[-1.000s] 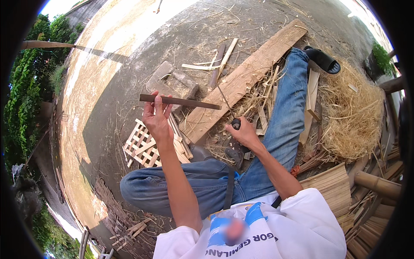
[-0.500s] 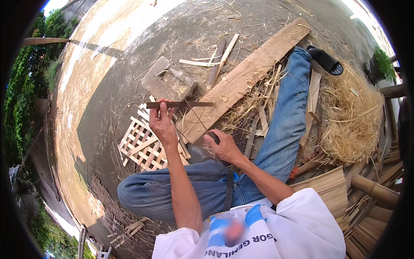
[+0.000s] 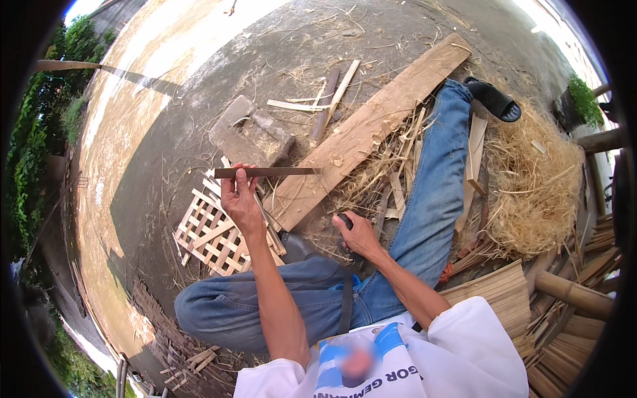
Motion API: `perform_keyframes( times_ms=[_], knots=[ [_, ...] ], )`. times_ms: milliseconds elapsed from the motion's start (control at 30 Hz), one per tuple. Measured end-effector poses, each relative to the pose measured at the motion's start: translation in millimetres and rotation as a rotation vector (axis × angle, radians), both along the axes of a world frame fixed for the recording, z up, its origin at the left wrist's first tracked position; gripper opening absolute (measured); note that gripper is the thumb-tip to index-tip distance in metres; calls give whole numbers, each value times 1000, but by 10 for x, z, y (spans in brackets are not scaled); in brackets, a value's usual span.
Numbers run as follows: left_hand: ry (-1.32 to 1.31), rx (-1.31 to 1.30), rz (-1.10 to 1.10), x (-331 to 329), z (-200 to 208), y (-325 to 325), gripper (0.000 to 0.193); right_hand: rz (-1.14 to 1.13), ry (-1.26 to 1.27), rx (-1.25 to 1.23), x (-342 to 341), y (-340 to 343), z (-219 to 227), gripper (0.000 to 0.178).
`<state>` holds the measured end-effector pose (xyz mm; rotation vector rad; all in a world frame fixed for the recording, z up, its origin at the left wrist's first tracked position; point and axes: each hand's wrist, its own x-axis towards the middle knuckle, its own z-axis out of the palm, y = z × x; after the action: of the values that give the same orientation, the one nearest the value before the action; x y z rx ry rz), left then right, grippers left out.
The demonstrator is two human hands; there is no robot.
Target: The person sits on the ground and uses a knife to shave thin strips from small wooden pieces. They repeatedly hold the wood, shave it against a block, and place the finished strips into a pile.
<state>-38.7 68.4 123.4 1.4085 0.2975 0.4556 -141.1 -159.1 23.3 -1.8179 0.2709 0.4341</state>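
My left hand point(image 3: 240, 202) pinches a narrow dark-brown strip point(image 3: 279, 172) near its left end. The strip lies level across the view, its free right end over a long wooden plank point(image 3: 378, 129). Lower and to the right, my right hand point(image 3: 358, 237) is wrapped round a black-handled tool point(image 3: 344, 221), apart from the strip. I cannot make out a blade on it. Below my left hand, beside the left forearm, lies a woven lattice of pale bamboo strips point(image 3: 211, 237). A stone block point(image 3: 249, 132) sits on the ground beyond the strip.
Loose bamboo pieces point(image 3: 342, 89) lie beyond the plank. Shavings and slats point(image 3: 398, 166) are heaped between the plank and my outstretched right leg point(image 3: 438, 159). A big pile of straw-like shavings point(image 3: 537, 186) and a bamboo pole point(image 3: 574, 292) are on the right.
My right hand has moved down and right, away from the strip, with the tool. The left hand still holds the strip, slightly lower and further left in view.
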Motion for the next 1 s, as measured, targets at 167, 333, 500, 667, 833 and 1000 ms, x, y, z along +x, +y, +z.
perform_keyframes(
  times_ms=[167,333,500,667,833,1000],
  knots=[
    [22,-52,15,-26,112,-207,38,-82,152,78,-103,-72,-168,47],
    [10,-118,6,-21,149,-285,41,-164,153,228,-37,95,46,45],
    [6,-134,115,-43,-6,-220,26,5,-95,181,-61,303,692,44],
    [12,-155,148,-17,0,-218,20,-10,-253,74,-97,291,384,43],
    [-25,-138,150,-3,-15,-213,18,-47,-42,64,-53,90,221,44],
    [1,-115,158,-18,-29,-190,19,-64,-92,-54,-87,107,137,44]
  ],
)
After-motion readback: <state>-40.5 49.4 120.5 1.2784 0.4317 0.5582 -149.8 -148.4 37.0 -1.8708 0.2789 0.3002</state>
